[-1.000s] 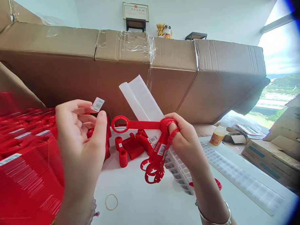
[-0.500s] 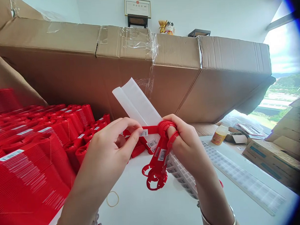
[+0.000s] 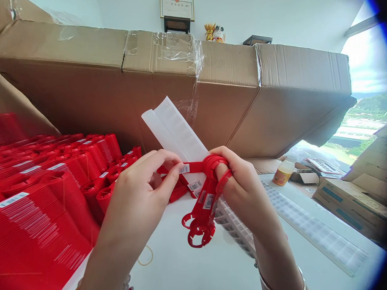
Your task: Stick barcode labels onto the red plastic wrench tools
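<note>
My left hand pinches one red plastic strip between thumb and fingers, right at its small barcode sticker. My right hand is closed around the ring ends of several such red plastic strips. They hang down from it, with barcode stickers on their flat middles and open rings at the bottom. One red ring loops around a right finger. Behind the hands lies a long white label sheet, partly curled. Its lower part, with rows of barcode stickers, runs under the right hand.
Stacks of red plastic pieces fill the left side. A rubber band lies on the white table. To the right are another label sheet, a small bottle and a cardboard box. A large cardboard wall stands behind.
Both hands keep nearly the same hold and place. The view has shifted very slightly, and the hanging red strips have swung a little to the left.
</note>
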{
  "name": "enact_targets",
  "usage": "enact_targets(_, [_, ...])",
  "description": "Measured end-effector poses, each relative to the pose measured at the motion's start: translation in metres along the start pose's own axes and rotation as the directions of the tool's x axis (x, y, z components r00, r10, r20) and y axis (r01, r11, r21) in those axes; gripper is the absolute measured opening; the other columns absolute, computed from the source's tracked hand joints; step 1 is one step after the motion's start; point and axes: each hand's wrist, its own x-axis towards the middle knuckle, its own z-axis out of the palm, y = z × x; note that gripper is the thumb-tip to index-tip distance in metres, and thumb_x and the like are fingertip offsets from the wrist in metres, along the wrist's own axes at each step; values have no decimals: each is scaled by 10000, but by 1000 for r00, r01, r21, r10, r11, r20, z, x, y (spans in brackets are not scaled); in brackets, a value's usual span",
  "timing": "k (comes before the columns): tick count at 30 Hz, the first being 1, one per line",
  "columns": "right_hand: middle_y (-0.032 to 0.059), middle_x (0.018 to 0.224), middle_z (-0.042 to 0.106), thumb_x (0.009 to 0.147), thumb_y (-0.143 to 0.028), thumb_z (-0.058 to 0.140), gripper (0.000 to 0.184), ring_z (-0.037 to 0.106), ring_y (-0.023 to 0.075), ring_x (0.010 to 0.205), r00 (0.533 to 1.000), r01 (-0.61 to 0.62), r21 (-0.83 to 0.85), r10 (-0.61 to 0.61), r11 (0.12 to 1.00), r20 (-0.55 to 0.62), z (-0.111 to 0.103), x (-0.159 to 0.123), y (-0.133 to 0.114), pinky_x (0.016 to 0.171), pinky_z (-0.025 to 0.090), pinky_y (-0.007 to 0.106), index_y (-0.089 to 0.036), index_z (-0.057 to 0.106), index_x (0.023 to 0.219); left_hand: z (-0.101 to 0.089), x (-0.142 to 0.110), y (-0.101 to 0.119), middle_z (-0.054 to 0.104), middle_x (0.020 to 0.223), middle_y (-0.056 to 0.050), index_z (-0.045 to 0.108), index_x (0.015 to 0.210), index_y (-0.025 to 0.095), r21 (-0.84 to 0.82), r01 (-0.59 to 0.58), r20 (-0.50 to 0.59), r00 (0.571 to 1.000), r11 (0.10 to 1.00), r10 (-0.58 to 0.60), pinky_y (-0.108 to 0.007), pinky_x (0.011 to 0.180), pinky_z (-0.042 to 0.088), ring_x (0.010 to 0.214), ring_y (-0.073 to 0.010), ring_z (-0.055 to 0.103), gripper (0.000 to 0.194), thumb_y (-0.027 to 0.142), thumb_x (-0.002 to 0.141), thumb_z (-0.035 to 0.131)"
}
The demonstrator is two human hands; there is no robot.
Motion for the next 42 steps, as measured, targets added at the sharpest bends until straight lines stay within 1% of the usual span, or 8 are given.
enact_targets(7, [-29,702,559,982,-148,407,226,479,136,609,998,-43,-11,43,999,40,-2,0,-6,517,392,253,-240,574,861,-4,2,4,707,650,62,740,801,320,36,32,19,999,999,-32,-187,382,413,473,-127,614,145,282,928,682])
enact_targets(15, [-45,684,565,983,-152,402,240,470,121,581,999,32,-16,-33,999,-19,3,1,7,475,369,231,-251,581,858,-4,2,1,712,701,89,738,808,343,36,-15,-1,1000,999,15,-190,393,402,452,-96,578,153,265,930,690])
enact_targets(22, [-53,702,571,1032,-200,380,246,484,116,609,998,68,-16,-68,998,-8,1,-1,6,505,391,231,-253,564,877,2,6,4,728,758,58,706,889,317,47,71,-37,997,996,-70,-256,480,464,535,-152,645,15,319,895,719])
enact_targets(29, [-52,687,558,1010,-187,381,242,475,118,598,997,74,-3,-74,997,-18,-1,1,6,511,377,242,-245,558,855,-1,14,-3,669,835,35,531,1117,305,216,266,-107,963,939,-248,-306,558,450,725,-237,682,469,612,838,753])
enact_targets(33, [-51,707,567,1012,-217,408,221,481,119,616,995,76,13,-75,997,-60,0,2,6,536,381,255,-247,581,877,8,16,-15,587,1127,-61,490,1117,264,294,191,-101,981,936,-168,-362,635,478,860,-273,671,571,781,887,566])
enact_targets(36, [-55,749,594,1026,-234,408,229,506,109,640,992,104,37,-101,994,-82,4,3,9,556,402,245,-254,593,893,23,13,-18,453,1272,-113,435,1175,242,203,70,-121,992,977,-46,-419,721,530,951,-274,650,495,703,1007,369])
enact_targets(40, [-63,744,580,1023,-212,417,230,507,95,642,986,138,68,-130,988,-108,11,4,13,570,409,226,-254,587,875,32,9,-16,376,1327,-148,287,1356,234,98,-9,-239,970,995,32,-521,901,534,1129,-332,584,708,665,903,617])
enact_targets(42, [-64,742,573,1018,-198,419,230,501,91,635,983,154,84,-144,984,-113,11,5,13,569,406,221,-251,587,870,29,8,-15,410,1259,-126,305,1339,237,65,-24,-238,971,998,38,-513,915,531,1103,-317,585,683,649,907,636])
